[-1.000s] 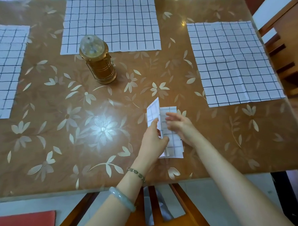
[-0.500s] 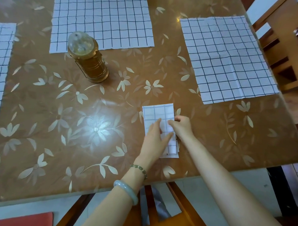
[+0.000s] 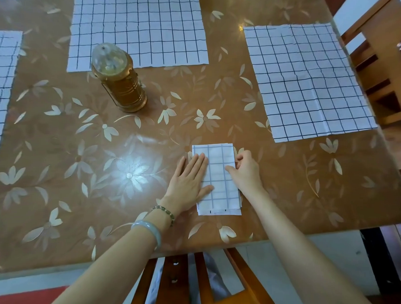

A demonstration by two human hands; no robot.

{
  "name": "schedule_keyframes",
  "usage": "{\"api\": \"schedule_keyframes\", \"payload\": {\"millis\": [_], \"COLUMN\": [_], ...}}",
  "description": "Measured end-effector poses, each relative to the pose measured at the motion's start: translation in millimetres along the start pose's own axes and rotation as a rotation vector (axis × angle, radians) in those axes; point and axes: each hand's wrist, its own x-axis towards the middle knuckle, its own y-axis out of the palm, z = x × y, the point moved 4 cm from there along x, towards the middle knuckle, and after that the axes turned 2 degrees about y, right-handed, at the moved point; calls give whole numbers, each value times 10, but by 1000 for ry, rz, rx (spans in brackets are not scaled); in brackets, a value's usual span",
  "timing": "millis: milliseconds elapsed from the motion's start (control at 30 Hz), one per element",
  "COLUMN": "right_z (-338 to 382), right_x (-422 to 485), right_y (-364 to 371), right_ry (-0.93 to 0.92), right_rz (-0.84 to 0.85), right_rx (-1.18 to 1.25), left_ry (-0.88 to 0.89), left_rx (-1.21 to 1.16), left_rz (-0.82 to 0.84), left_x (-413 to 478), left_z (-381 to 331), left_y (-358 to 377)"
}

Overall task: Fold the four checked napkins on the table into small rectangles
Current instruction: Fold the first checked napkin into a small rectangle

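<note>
Head view: folded napkin [image 3: 220,174] flattened under left hand [image 3: 189,181], fingers [image 3: 198,162] together, likely to set creases; edge pinched by right hand [image 3: 245,170].

Lantern [image 3: 119,79]: amber-gold with a clear domed top, upright at 11 o'clock.
Tabletop [image 3: 82,178]: glossy brown with pale flower pattern.
Wooden chair [image 3: 378,61]: 2 o'clock, beyond the edge.
Second chair [image 3: 177,284]: 6 o'clock, under the near edge.

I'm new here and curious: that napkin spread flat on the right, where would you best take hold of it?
Probably by its two near corners, coming from the person's side. The right napkin lies flat and spread, so only its edges offer a pinch, and those corners sit closest.
</note>
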Motion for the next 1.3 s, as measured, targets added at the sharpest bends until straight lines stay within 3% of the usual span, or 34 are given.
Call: {"api": "schedule_keyframes", "payload": {"millis": [67, 167, 233, 300, 567, 867, 1300], "right_z": [12, 162, 232, 205, -142, -148, -111], "right_x": [4, -71, -105, -99, 63, 78, 64], "right_y": [-20, -1, 137, 306, 276, 296, 286], "right_ry": [-105, -452, -633, -697, -557, -559, -566], "right_rz": [-86, -235, -151, -31, 53, -3, -22], "right_rx": [-193, -336, -334, -423, -816, -855, -871], "left_ry": [-15, -26, -30, -22, -7, 37, 169], "left_rx": [2, 3, -1, 12, 2, 60, 79], "left_rz": [8, 5, -1, -20, -103, -66, -57], "left_x": [-1, 4, 3, 4, 4, 320, -583], "left_z": [-7, -9, -6, -11, 1, 78, -112], "left_y": [4, 19, 41, 57, -15, -55, 161]}}
